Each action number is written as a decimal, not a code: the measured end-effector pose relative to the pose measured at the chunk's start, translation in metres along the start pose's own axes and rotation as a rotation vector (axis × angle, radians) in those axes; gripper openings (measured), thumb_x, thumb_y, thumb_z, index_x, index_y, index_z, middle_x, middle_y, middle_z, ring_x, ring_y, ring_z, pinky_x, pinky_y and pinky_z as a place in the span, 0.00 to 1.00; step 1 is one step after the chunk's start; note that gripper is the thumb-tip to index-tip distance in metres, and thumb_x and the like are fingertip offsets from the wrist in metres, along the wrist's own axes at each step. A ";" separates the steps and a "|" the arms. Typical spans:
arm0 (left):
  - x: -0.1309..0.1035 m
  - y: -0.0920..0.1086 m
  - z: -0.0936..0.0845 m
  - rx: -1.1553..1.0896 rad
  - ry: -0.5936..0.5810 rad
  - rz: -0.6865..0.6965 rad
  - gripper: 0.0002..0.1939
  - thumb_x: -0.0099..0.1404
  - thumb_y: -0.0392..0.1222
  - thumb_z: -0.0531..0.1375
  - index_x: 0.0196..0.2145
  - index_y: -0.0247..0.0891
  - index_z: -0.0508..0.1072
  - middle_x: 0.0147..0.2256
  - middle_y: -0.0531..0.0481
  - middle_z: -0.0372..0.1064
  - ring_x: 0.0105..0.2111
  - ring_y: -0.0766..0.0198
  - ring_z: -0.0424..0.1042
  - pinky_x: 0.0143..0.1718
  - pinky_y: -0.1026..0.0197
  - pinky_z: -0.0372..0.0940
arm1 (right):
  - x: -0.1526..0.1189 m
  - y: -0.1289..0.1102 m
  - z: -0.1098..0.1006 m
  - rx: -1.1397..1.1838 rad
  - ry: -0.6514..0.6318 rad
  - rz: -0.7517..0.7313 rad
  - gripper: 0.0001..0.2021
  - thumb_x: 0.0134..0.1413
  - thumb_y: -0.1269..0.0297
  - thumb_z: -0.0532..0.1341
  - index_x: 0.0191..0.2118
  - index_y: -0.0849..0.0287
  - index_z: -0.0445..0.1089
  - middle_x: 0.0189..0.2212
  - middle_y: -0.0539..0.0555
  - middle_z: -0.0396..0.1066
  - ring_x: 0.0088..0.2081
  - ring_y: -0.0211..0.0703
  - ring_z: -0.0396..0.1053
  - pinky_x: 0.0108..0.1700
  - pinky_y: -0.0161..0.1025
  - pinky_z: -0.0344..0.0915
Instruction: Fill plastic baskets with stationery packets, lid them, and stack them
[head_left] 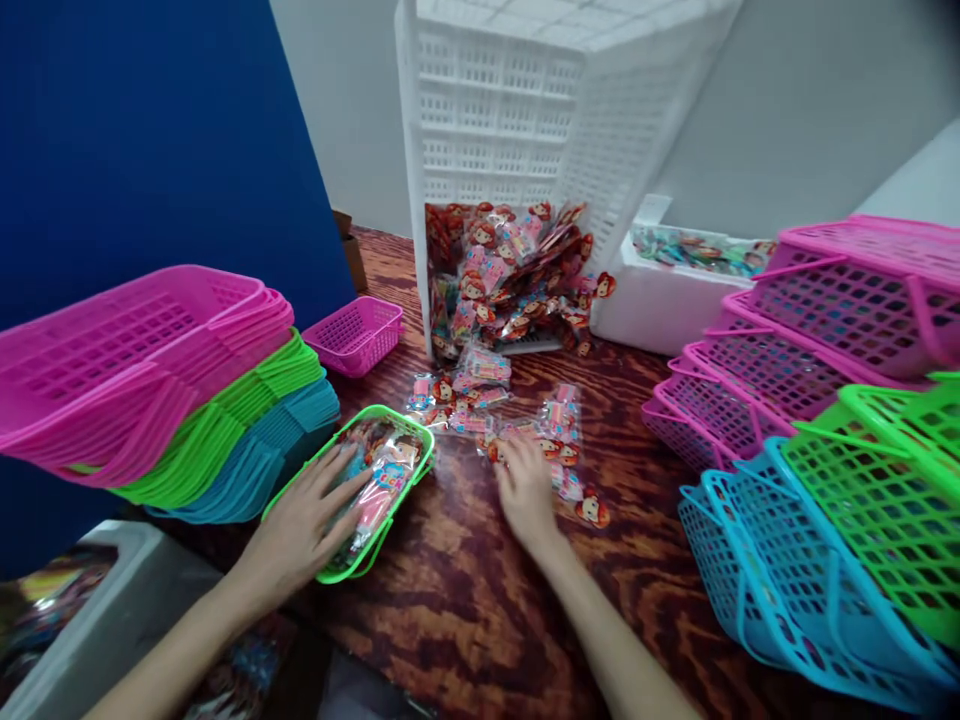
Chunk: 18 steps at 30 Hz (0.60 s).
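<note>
A green basket (416, 490) lies on the wood-patterned table (450, 590), with small plastic packets (390, 475) inside. My left hand (307, 515) rests over its left side, fingers spread across the packets and rim, gripping nothing. Right of the basket, my right hand (525, 485) reaches down onto loose character packets (562, 415) scattered on the table. Its fingers are bent, and their tips touch the packets; whether one is held is hidden. More packets (484, 370) lie in front of a white crate (502, 120) tipped on its side, which holds a large pile (517, 270).
Nested pink (142, 340), green and blue baskets stand at left, near a small pink basket (356, 335). Filled pink (795, 360), green (885, 490) and blue baskets (780, 570) are stacked at right. A white foam box (645, 300) stands behind; another (97, 620) is lower left.
</note>
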<state>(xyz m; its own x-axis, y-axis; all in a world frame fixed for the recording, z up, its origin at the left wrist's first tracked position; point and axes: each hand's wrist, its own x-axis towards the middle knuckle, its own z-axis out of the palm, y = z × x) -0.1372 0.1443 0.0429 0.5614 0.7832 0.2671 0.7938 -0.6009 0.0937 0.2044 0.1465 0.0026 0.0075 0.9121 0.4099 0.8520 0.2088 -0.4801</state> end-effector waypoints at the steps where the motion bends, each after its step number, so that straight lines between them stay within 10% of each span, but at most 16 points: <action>1: 0.001 0.003 -0.004 0.009 0.024 -0.010 0.22 0.73 0.49 0.51 0.62 0.46 0.65 0.70 0.46 0.45 0.68 0.44 0.49 0.64 0.36 0.52 | 0.001 0.023 -0.006 -0.074 -0.031 0.092 0.19 0.66 0.66 0.52 0.59 0.62 0.66 0.61 0.62 0.64 0.64 0.56 0.53 0.64 0.57 0.52; 7: 0.032 0.090 -0.015 -0.196 0.370 -0.135 0.19 0.71 0.37 0.54 0.59 0.43 0.65 0.62 0.41 0.60 0.62 0.49 0.60 0.63 0.40 0.56 | -0.029 0.075 -0.031 -0.207 -0.269 0.092 0.20 0.62 0.69 0.57 0.60 0.58 0.64 0.62 0.58 0.63 0.61 0.54 0.57 0.61 0.51 0.54; 12: 0.086 0.167 0.048 -0.415 0.011 0.083 0.15 0.73 0.35 0.50 0.54 0.38 0.68 0.56 0.42 0.67 0.56 0.59 0.66 0.58 0.54 0.63 | -0.053 0.048 -0.050 -0.156 -0.293 0.064 0.09 0.63 0.68 0.56 0.47 0.56 0.70 0.50 0.58 0.70 0.52 0.52 0.63 0.50 0.45 0.59; 18: 0.110 0.193 0.098 -0.281 -0.137 0.100 0.17 0.66 0.37 0.60 0.52 0.36 0.69 0.61 0.39 0.62 0.63 0.47 0.57 0.66 0.37 0.48 | -0.009 0.063 -0.074 -0.142 -0.268 0.219 0.13 0.67 0.69 0.49 0.41 0.56 0.71 0.43 0.56 0.73 0.47 0.48 0.65 0.49 0.41 0.59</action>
<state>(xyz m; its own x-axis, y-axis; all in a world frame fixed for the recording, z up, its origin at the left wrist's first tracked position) 0.1011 0.1303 -0.0031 0.6745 0.7209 0.1590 0.6483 -0.6814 0.3396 0.2970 0.1253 0.0264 0.0760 0.9937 0.0827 0.9098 -0.0352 -0.4135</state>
